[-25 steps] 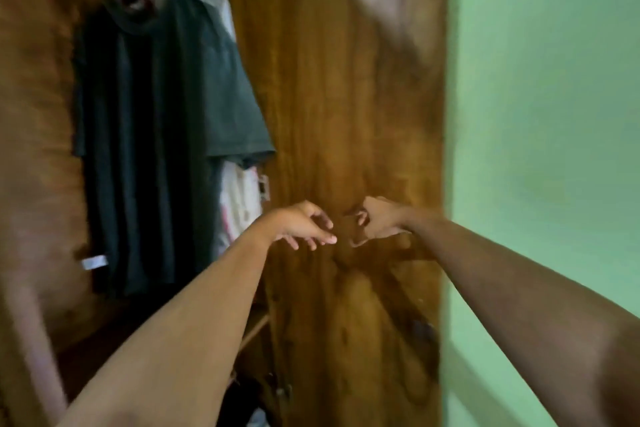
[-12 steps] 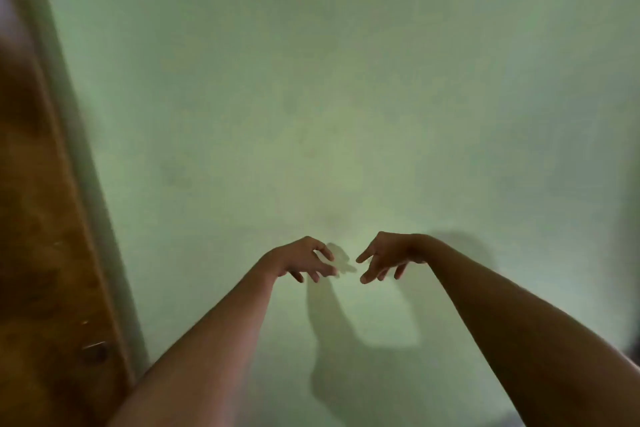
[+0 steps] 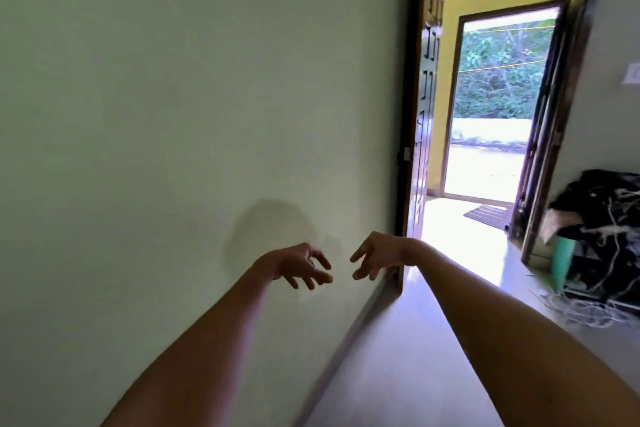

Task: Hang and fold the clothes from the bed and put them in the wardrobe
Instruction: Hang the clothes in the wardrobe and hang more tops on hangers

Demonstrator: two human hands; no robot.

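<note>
Left hand (image 3: pixel 301 265) and right hand (image 3: pixel 375 255) at lower centre, arms outstretched, fingertips near but apart. Both hold nothing, fingers loosely curled and spread. Pale green wall (image 3: pixel 156 114) fills left. Open wooden door (image 3: pixel 424 121) upper right. Dark tangled heap (image 3: pixel 602 215) at right edge, on floor (image 3: pixel 398 357). Cannot tell where clothes or wardrobe are.

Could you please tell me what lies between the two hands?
Nothing: in the head view the gap between the left hand and the right hand is bare, with only the pale green wall behind it; neither hand holds anything.
</note>
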